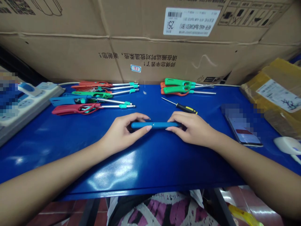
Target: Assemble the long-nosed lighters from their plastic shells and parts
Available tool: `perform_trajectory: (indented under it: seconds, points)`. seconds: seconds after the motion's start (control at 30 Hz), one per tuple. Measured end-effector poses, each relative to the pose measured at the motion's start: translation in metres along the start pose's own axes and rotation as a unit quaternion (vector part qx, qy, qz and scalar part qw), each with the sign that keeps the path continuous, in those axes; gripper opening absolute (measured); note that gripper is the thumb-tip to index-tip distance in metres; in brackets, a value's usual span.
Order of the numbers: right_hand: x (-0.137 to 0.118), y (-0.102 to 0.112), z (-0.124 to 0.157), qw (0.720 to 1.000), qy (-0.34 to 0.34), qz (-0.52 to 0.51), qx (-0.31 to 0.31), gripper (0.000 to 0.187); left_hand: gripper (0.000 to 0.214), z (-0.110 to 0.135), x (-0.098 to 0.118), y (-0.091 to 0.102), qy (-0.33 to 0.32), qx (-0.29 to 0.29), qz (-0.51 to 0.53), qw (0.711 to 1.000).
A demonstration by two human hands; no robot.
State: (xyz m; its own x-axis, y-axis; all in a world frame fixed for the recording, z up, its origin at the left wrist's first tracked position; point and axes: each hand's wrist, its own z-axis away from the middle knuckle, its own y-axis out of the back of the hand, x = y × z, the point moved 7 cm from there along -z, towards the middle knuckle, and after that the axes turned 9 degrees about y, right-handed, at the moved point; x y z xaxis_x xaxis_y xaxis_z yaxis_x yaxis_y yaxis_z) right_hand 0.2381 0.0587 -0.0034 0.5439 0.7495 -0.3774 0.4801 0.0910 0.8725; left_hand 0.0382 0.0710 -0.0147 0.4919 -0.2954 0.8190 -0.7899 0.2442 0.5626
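Note:
Between both hands is a blue lighter (161, 125), held level above the blue table and seen edge-on; no metal tube shows on it. My left hand (122, 131) pinches its left end, thumb along the near side and fingers behind. My right hand (194, 128) grips the right end between thumb and fingers, covering it. Just behind the right hand lies a screwdriver (187, 108) with a black and yellow handle. On the left are several long-necked lighters, among them a red lighter (76, 109), another blue lighter (68, 99) and a green lighter (91, 94).
Green lighters (175, 90) with orange ones lie at the back right. A phone (243, 127) rests right of my hand, near a taped package (272, 97) and a white device (288, 145). A power strip (28, 102) stands left. A large cardboard box (82, 59) walls the back.

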Motion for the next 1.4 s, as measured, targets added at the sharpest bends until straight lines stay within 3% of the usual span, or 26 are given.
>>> perform_trajectory:
  seconds: [0.27,0.4,0.53,0.63,0.83,0.93,1.13,1.4]
  points:
    - [-0.003,0.006,0.001,1.000,0.018,-0.002,0.021,0.016,0.022,0.006,0.022,0.006,-0.109,0.005,-0.056,0.992]
    - [-0.007,0.016,0.001,0.999,0.022,0.019,0.044,0.013,0.022,0.006,0.023,0.009,-0.089,0.018,-0.058,0.994]
    - [-0.015,0.014,0.000,0.994,0.058,0.095,0.022,0.014,0.036,0.002,0.015,0.002,-0.039,-0.027,-0.063,0.997]
    - [-0.018,0.011,-0.001,0.990,0.075,0.120,0.006,0.013,0.032,0.000,0.013,-0.001,-0.051,-0.050,-0.084,0.994]
    - [0.004,0.022,0.002,0.979,0.001,0.200,-0.049,0.063,0.033,-0.006,0.007,0.015,-0.076,0.040,-0.096,0.992]
    - [0.020,0.032,0.007,0.971,-0.032,0.226,-0.069,0.050,0.034,-0.009,0.000,0.023,-0.058,0.074,-0.076,0.993]
    - [0.040,0.055,0.015,0.950,-0.101,0.290,-0.047,0.017,0.038,-0.014,-0.007,0.033,-0.003,0.099,-0.015,0.995]
    - [0.025,0.064,0.009,0.953,-0.021,0.302,0.014,0.018,0.045,-0.015,-0.012,0.035,0.023,0.099,0.007,0.995]
